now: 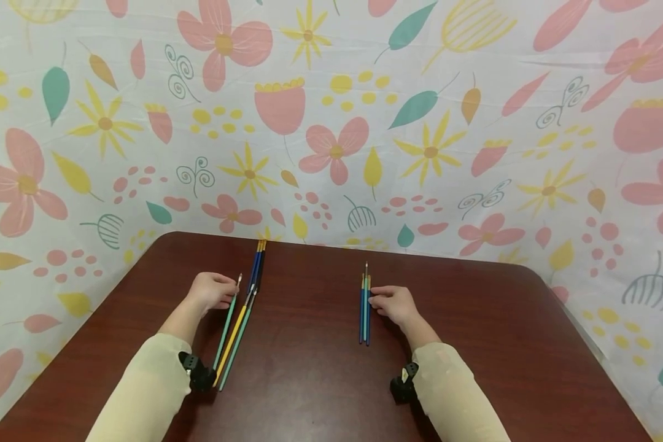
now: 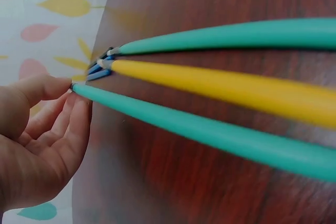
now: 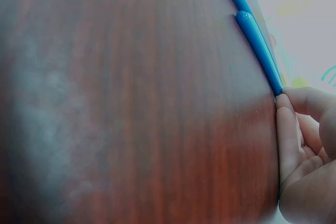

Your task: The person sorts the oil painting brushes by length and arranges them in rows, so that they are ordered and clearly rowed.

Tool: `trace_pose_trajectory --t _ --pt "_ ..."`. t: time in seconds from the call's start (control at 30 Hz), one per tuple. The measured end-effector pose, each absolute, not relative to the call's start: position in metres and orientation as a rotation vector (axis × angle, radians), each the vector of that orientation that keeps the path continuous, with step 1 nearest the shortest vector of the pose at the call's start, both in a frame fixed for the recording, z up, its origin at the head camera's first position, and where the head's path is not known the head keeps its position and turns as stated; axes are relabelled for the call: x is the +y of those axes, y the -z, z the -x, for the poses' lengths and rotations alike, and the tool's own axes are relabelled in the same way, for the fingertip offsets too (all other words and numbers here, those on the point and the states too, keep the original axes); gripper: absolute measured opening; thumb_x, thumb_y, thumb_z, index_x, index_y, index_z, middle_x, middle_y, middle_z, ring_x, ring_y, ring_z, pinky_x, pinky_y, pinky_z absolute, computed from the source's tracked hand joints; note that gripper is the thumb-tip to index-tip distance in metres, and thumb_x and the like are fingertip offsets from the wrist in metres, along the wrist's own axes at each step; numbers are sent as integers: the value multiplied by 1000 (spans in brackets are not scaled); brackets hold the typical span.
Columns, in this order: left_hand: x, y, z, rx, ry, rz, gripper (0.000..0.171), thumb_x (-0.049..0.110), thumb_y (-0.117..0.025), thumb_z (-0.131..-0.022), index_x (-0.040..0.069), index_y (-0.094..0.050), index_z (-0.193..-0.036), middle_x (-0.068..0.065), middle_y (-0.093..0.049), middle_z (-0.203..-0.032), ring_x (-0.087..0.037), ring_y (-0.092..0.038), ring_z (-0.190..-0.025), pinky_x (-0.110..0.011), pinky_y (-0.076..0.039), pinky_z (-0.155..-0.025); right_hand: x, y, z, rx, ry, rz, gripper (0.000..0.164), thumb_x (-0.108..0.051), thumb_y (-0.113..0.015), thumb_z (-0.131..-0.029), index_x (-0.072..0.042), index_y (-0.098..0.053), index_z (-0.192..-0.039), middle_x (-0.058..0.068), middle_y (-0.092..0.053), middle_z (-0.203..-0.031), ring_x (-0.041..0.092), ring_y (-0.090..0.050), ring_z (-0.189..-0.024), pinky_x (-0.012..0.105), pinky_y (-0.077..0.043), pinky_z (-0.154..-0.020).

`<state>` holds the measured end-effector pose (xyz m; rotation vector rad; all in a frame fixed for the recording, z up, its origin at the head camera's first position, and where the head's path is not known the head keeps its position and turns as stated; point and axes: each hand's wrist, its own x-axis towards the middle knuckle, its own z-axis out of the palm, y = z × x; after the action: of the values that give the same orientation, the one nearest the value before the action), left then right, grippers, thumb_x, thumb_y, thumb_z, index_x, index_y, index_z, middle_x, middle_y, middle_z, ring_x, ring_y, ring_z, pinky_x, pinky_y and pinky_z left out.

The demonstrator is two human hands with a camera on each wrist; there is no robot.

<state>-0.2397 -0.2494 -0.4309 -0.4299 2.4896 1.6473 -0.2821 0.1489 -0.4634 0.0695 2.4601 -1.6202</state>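
Note:
On the left, my left hand (image 1: 214,291) pinches a green paintbrush (image 1: 224,334) near its metal collar, thumb against fingertips. Beside it lie a yellow paintbrush (image 1: 233,345) and a second green paintbrush (image 1: 236,353), side by side at a slant. The left wrist view shows the held green handle (image 2: 173,121) next to the yellow one (image 2: 210,85). Farther right, my right hand (image 1: 395,304) pinches a blue paintbrush (image 1: 368,325) by its upper handle. A pale green paintbrush (image 1: 365,307) and another blue paintbrush (image 1: 361,322) lie close along its left side, bristles pointing away.
Several blue and dark paintbrushes (image 1: 256,264) lie bunched toward the far edge, just beyond the tips of the yellow and green ones. The brown table (image 1: 309,380) ends at a flowered cloth (image 1: 331,92) hanging behind it.

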Motion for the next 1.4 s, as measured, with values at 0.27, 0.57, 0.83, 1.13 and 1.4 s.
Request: trace_pose_trajectory --t 0.27,0.57,0.83,1.13,1.4 --pt "-238 440 236 2513 -1645 459 32 9 -64 -88 -9 -60 -114 -23 -66 -103 -16 -67 -72 -34 -59 -67 149 465 283 2462 1617 -71 34 -8 -62 -89 2 -62 -122 23 -63 -118 20 -67 -93 34 -58 -79" --pt "-235 444 232 2598 -1556 506 30 13 -66 -87 -5 -62 -111 -20 -68 -96 -16 -65 -70 -31 -57 -60 150 467 285 2462 1629 -79 34 -8 -63 -89 1 -62 -121 22 -65 -115 18 -67 -91 34 -58 -80" --pt "-233 447 231 2608 -1589 522 29 12 -68 -85 -5 -63 -108 -18 -70 -89 -13 -65 -63 -31 -57 -58 150 468 284 2477 1626 -76 33 -8 -63 -89 0 -63 -121 21 -67 -112 17 -67 -89 34 -58 -79" --pt "-232 447 232 2602 -1619 538 31 11 -68 -85 -6 -62 -109 -15 -70 -83 -11 -64 -61 -29 -57 -56 150 467 285 2464 1632 -75 33 -8 -63 -89 -1 -63 -121 21 -65 -114 15 -66 -87 35 -58 -80" --pt "-231 444 234 2627 -1623 531 38 20 -67 -87 -2 -60 -118 -19 -68 -100 -16 -65 -75 -28 -56 -63 151 465 283 2461 1625 -54 33 -8 -62 -89 2 -62 -121 23 -64 -115 16 -66 -89 34 -58 -79"
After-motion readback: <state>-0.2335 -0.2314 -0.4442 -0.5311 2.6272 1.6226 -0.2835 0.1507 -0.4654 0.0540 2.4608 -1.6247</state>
